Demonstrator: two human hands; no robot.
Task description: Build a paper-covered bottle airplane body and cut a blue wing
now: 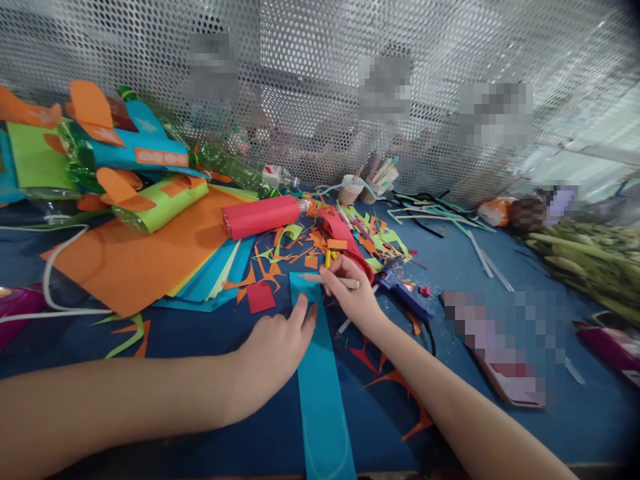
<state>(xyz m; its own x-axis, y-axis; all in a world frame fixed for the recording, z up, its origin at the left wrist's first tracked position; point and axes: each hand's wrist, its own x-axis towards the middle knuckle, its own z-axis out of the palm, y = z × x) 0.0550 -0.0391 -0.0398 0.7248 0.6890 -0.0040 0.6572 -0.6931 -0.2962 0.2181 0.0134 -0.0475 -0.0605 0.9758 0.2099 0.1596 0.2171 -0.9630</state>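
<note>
A long strip of teal paper [320, 387] lies on the blue table, running from the near edge away from me. My left hand [277, 350] rests on its left edge, fingers partly curled, one fingertip pressing the paper. My right hand [353, 293] is closed around a pale pencil [327, 280] held sideways, its tip over the far end of the strip. A faint curved pencil line shows near the strip's close end.
Orange, teal and green paper sheets [140, 260] lie at left with a red paper roll [260, 215] and bottle-and-paper craft planes [120, 147]. Paper scraps [320, 240] litter the middle. A blue glue gun [403, 290] sits right of my hand. Green stalks [590, 257] at far right. Mesh wall behind.
</note>
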